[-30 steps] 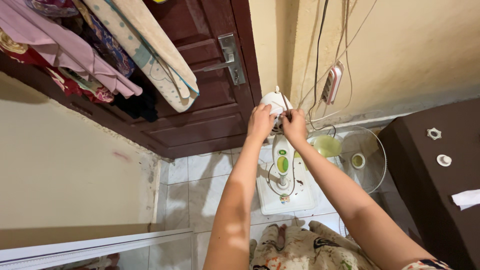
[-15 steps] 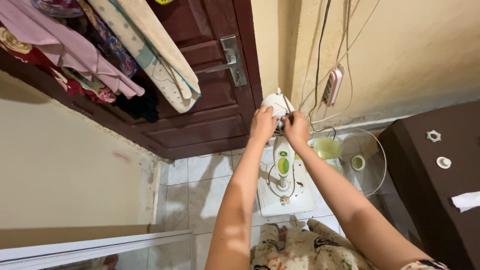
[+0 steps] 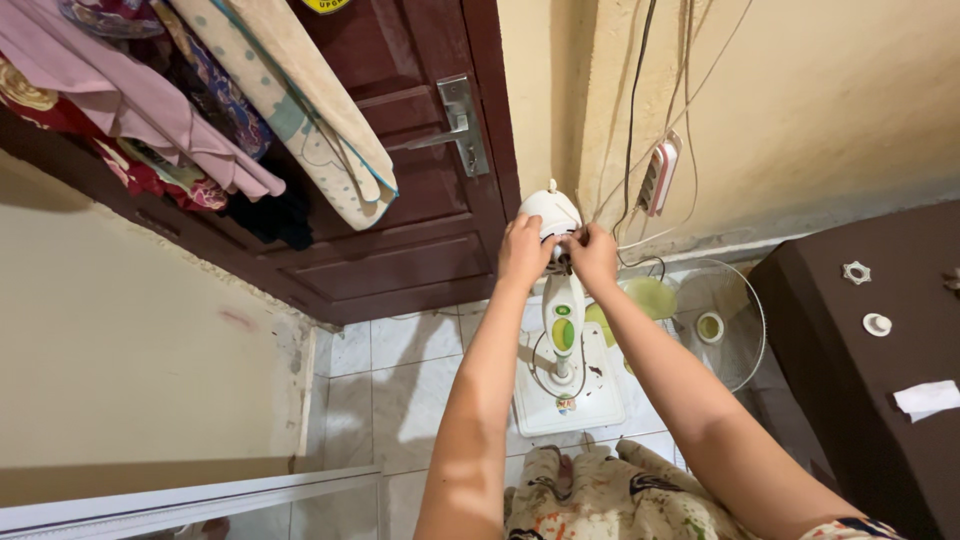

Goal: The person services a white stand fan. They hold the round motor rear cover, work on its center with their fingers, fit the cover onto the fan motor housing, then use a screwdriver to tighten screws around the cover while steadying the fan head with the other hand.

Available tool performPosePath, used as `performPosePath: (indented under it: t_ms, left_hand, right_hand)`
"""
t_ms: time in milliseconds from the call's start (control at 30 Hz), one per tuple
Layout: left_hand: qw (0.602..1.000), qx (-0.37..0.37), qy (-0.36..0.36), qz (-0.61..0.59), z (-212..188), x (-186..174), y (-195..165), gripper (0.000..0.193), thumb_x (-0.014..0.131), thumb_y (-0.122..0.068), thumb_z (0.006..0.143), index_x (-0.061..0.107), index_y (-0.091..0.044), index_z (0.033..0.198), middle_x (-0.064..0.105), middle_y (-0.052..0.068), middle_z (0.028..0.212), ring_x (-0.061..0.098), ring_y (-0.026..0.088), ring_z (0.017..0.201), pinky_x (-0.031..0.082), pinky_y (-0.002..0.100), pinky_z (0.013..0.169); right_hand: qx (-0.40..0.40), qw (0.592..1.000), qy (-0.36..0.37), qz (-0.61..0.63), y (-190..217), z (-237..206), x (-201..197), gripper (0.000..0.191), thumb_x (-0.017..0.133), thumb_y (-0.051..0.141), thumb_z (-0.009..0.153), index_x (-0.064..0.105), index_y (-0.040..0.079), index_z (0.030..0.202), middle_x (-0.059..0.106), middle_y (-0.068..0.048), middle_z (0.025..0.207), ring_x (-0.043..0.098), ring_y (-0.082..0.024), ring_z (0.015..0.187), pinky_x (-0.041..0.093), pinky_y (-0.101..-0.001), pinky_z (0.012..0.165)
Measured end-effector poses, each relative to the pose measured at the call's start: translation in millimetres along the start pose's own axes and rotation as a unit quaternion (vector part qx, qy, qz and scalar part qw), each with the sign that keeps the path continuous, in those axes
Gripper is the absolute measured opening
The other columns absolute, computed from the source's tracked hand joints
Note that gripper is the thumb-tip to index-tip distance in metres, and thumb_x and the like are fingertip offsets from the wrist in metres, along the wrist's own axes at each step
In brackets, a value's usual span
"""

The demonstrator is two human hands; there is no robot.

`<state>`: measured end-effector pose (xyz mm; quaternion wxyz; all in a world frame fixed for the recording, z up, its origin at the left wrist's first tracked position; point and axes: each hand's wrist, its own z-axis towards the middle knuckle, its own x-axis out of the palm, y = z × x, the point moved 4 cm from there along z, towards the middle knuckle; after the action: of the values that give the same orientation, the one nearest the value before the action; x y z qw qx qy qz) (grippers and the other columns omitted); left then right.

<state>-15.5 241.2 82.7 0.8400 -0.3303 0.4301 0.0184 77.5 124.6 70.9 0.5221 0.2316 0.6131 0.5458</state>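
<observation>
A white stand fan with its blade and grille taken off stands on a square white base [image 3: 570,400] on the tiled floor. Its white motor head [image 3: 548,212] sits at the top of a column with green oval controls [image 3: 563,325]. My left hand [image 3: 524,250] grips the left side of the motor head by the front shaft. My right hand [image 3: 594,255] pinches at the shaft from the right, fingers closed on something small that is hidden.
A round wire fan grille [image 3: 735,330] with a green blade [image 3: 648,297] leans behind the fan. A dark cabinet [image 3: 870,380] at right carries white plastic rings and a paper. A brown door [image 3: 400,200] with a handle, hanging clothes [image 3: 200,110], wall cables and a power strip [image 3: 657,172] surround.
The view has shifted slightly. Both hands stay at the fan's motor head with only small finger movements.
</observation>
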Motion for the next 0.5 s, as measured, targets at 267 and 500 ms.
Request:
performPosePath:
  t_ms: [267, 500]
  left_hand:
    - [1.000, -0.008, -0.011, -0.008, -3.3, 3.6, -0.5, 0.036, 0.082, -0.024, 0.081, 0.067, -0.004, 0.106, 0.065, 0.016, 0.112, 0.061, 0.038, 0.110, 0.053, 0.047, 0.090]
    - [1.000, 0.003, -0.015, -0.012, -4.8, 3.2, 1.6, 0.037, 0.082, -0.023, 0.081, 0.067, -0.004, 0.109, 0.065, 0.016, 0.112, 0.062, 0.038, 0.109, 0.053, 0.047, 0.091]
  right_hand:
    - [-0.027, 0.999, 0.029, -0.005, 5.2, 6.8, -6.1, 0.020, 0.080, 0.016, 0.079, 0.066, 0.002, 0.083, 0.071, -0.012, 0.075, 0.069, -0.024, 0.068, 0.054, -0.0369, 0.066]
    - [-0.109, 0.985, 0.099, -0.089, -4.1, -19.1, -25.4, 0.033, 0.062, 0.011, 0.088, 0.057, -0.001, 0.118, 0.068, -0.025, 0.083, 0.067, -0.046, 0.081, 0.052, -0.0523, 0.072]
